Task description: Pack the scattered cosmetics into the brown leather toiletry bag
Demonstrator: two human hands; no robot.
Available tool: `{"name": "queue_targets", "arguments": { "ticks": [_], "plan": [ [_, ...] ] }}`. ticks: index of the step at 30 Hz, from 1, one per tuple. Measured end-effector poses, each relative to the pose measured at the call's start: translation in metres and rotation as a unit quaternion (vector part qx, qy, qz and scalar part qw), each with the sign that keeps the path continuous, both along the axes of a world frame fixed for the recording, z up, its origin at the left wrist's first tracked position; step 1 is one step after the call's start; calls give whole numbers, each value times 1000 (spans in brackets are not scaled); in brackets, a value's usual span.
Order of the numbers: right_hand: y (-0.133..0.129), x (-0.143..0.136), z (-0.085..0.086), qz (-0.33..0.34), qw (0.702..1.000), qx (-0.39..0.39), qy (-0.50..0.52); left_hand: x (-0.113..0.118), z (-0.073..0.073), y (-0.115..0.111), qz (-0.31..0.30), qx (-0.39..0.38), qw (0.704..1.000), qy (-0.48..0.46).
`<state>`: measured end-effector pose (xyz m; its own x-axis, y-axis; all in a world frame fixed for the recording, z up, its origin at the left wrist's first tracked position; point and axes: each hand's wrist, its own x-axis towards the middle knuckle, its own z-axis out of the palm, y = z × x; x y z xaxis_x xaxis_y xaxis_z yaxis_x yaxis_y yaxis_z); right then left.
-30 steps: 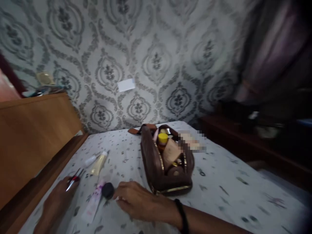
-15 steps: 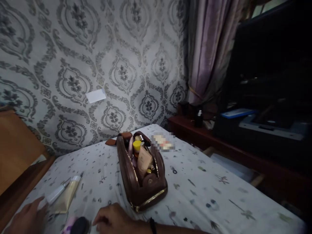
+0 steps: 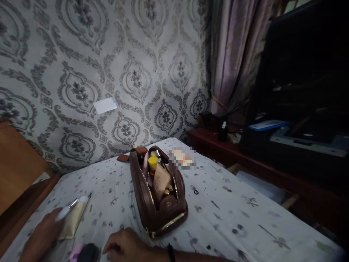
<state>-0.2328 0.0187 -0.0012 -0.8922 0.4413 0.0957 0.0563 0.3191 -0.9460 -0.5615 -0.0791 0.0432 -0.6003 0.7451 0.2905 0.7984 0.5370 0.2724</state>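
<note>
An open brown bag [image 3: 144, 203] stands on the patterned white cloth [image 3: 223, 218], with a yellow-capped container [image 3: 153, 162] and a beige tube [image 3: 161, 179] among the items inside. At the lower left, my left hand [image 3: 43, 234] is closed around a slim white tube with a silvery end [image 3: 67, 210]. Beside it lies a cream-coloured tube [image 3: 74, 220]. My right hand [image 3: 127, 245] rests on the cloth in front of the bag, fingers curled, their tips partly hidden. Between my hands are a pink item [image 3: 75, 251] and a round black item [image 3: 88, 252].
A blurred-out flat item [image 3: 182, 158] lies behind the bag to the right. Beyond the cloth's right edge are a reddish-brown shelf [image 3: 212, 143] with a dark bottle [image 3: 223, 132] and a large black screen [image 3: 305, 83]. A brown panel [image 3: 20, 163] stands at the left.
My left hand has moved right and slightly up, onto the slim white tube, which has tilted a little. My right hand stays in nearly the same place.
</note>
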Motion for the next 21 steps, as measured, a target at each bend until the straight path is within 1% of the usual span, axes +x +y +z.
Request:
{"name": "queue_targets", "arguments": {
  "ticks": [1, 3, 5, 6, 8, 10, 14, 18, 21],
  "plan": [
    [-2, 3, 3, -14, 1000, -20, 5, 12, 9, 2, 26, -16, 999, -11],
    [-5, 8, 9, -21, 998, -54, 9, 37, 26, 8, 61, -54, 996, -26],
    [-5, 13, 14, -19, 998, -43, 33, 56, 37, 13, 76, -69, 994, -28],
    [-5, 15, 16, -16, 998, -38, 47, 61, 40, 14, 88, -74, 993, -28],
    [-2, 16, 19, 2, 998, -26, 59, 64, 39, 15, 101, -77, 992, -26],
    [0, 15, 21, 30, 997, -35, 58, 62, 35, 12, 114, -71, 990, -29],
    [-1, 16, 26, 40, 996, -56, 55, 67, 31, 3, 114, -17, 992, -51],
    [-1, 17, 27, 43, 995, -81, 38, 74, 33, 1, 74, 87, 988, -104],
    [0, 17, 28, 42, 992, -116, 24, 78, 35, 5, 16, 177, 969, -174]
  ]
}}
